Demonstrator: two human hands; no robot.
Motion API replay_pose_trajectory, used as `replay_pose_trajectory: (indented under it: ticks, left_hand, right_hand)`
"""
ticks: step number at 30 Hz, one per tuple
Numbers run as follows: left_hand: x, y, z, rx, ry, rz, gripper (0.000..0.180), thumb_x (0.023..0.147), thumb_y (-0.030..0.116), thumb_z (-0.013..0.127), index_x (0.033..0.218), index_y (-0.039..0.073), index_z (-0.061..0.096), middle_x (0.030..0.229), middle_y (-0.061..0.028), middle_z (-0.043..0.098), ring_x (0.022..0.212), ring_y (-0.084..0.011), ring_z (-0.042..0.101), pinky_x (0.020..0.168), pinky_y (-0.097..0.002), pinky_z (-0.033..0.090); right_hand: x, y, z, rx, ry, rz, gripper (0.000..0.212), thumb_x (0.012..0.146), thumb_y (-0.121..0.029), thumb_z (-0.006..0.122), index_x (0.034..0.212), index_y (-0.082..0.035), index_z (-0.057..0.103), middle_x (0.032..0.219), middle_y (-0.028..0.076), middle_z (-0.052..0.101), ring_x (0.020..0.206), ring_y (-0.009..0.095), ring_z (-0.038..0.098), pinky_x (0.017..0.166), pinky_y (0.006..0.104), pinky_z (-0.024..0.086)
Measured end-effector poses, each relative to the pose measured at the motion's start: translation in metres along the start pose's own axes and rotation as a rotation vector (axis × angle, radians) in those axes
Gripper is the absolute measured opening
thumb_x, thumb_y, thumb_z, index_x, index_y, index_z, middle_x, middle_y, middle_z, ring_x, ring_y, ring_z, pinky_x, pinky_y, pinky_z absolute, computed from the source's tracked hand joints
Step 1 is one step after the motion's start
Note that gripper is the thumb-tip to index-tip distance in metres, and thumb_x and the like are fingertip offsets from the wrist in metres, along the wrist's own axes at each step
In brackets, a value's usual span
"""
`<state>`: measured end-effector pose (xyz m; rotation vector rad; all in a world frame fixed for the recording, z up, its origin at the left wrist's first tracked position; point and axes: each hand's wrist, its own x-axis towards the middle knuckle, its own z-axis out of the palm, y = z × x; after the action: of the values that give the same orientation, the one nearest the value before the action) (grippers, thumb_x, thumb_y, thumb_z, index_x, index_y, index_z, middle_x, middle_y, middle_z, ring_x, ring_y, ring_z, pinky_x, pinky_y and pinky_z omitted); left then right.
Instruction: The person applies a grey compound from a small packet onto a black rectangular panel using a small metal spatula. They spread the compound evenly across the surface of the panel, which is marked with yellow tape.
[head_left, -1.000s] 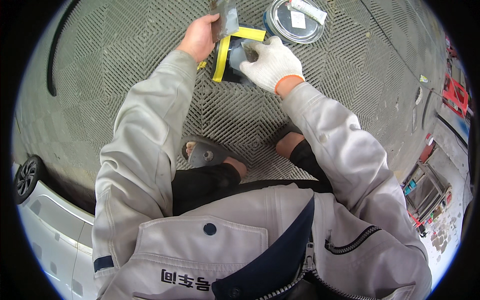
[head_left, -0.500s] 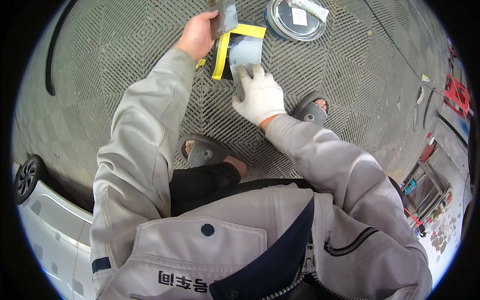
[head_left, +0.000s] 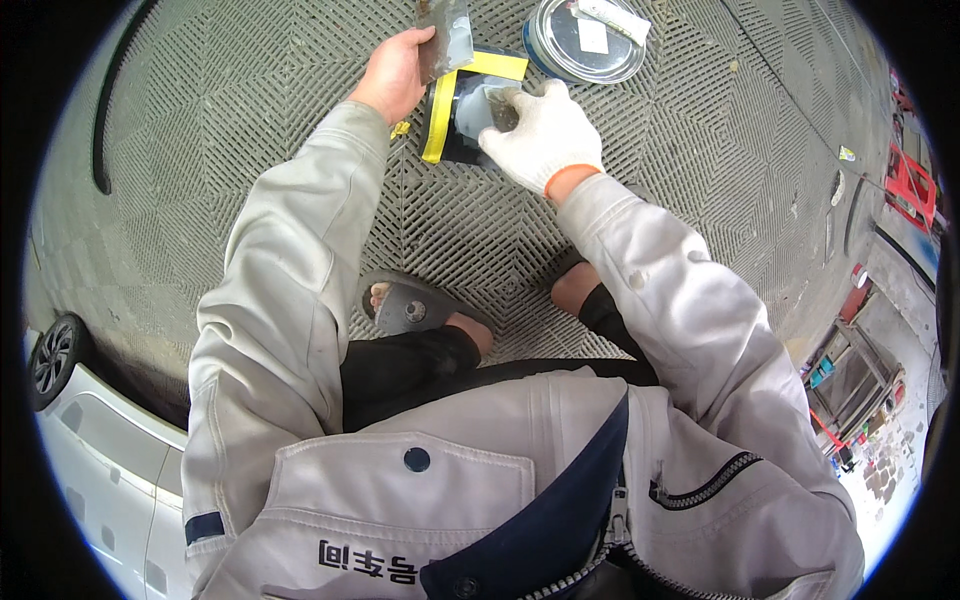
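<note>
My bare left hand (head_left: 393, 75) pinches a flat metal putty plate (head_left: 446, 42) with grey putty smeared on its right side. Just below that plate lies a dark panel (head_left: 458, 150), edged along its left and top with yellow masking tape (head_left: 437, 118). A pale grey layer of putty (head_left: 472, 110) covers part of the panel inside the tape. Over the panel's right side, my right hand (head_left: 548, 137), in a white knit glove, grips a putty scraper (head_left: 506, 117). The fingers partly hide the scraper and the panel's right edge; whether the blade touches the putty I cannot tell.
A round metal can (head_left: 570, 60) stands beyond the panel to the right, a white tube (head_left: 615, 18) lying on its lid. Ribbed grey floor mats (head_left: 690, 200) spread around my sandalled feet. A white car (head_left: 110, 440) is at lower left; a red plastic stool (head_left: 910, 190) is far right.
My right hand has moved up and to the right with the scraper, off the panel's near edge, and turned. My right foot has drawn back. The left hand and plate have hardly moved.
</note>
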<state>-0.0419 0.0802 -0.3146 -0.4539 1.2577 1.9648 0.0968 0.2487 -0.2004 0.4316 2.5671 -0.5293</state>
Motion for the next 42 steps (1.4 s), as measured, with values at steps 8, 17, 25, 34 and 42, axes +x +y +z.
replay_pose_trajectory:
  ticks: [8, 17, 25, 34, 42]
  left_hand:
    - [0.001, -0.003, -0.002, 0.001, -0.031, 0.02, 0.049, 0.121, 0.024, 0.039, 0.156, -0.007, 0.056, 0.15, -0.0207, 0.071, 0.142, -0.0302, 0.066, 0.13, -0.0439, 0.043]
    - [-0.002, -0.001, 0.002, 0.005, 0.017, 0.02, 0.049, 0.12, 0.025, 0.04, 0.155, -0.005, 0.057, 0.148, -0.0192, 0.073, 0.141, -0.0279, 0.067, 0.13, -0.0426, 0.043]
    - [0.007, -0.003, -0.004, -0.003, -0.01, -0.014, 0.048, 0.12, 0.026, 0.043, 0.15, -0.006, 0.063, 0.144, -0.0173, 0.075, 0.138, -0.0276, 0.068, 0.127, -0.0422, 0.044]
    - [0.004, -0.005, -0.004, 0.005, -0.018, 0.008, 0.048, 0.12, 0.026, 0.041, 0.149, -0.005, 0.063, 0.144, -0.0171, 0.075, 0.137, -0.0279, 0.068, 0.127, -0.043, 0.044]
    - [0.005, -0.005, -0.003, 0.009, 0.0, -0.006, 0.047, 0.12, 0.027, 0.043, 0.149, -0.004, 0.064, 0.144, -0.0157, 0.075, 0.137, -0.0274, 0.068, 0.126, -0.0427, 0.045]
  right_hand:
    - [-0.024, -0.01, 0.041, -0.012, 0.0, -0.093, 0.066, 0.089, -0.042, 0.082, 0.147, -0.014, 0.071, 0.144, 0.021, 0.063, 0.126, 0.04, 0.071, 0.107, 0.0491, 0.061]
    - [-0.05, 0.009, 0.089, -0.06, 0.019, -0.222, 0.076, 0.085, -0.035, 0.087, 0.155, -0.016, 0.062, 0.144, 0.018, 0.059, 0.118, 0.04, 0.068, 0.094, 0.0516, 0.065]
    - [-0.041, 0.006, 0.034, 0.084, 0.11, -0.092, 0.062, 0.09, -0.038, 0.08, 0.148, -0.019, 0.071, 0.148, 0.02, 0.06, 0.131, 0.041, 0.066, 0.11, 0.0505, 0.06]
    - [0.019, -0.001, 0.002, 0.038, -0.01, -0.004, 0.061, 0.089, -0.054, 0.074, 0.142, -0.023, 0.08, 0.144, 0.02, 0.065, 0.129, 0.039, 0.072, 0.113, 0.0465, 0.058]
    - [-0.027, -0.012, 0.046, -0.003, 0.008, -0.104, 0.058, 0.09, -0.04, 0.079, 0.143, -0.016, 0.074, 0.143, 0.02, 0.062, 0.122, 0.04, 0.073, 0.104, 0.0489, 0.062]
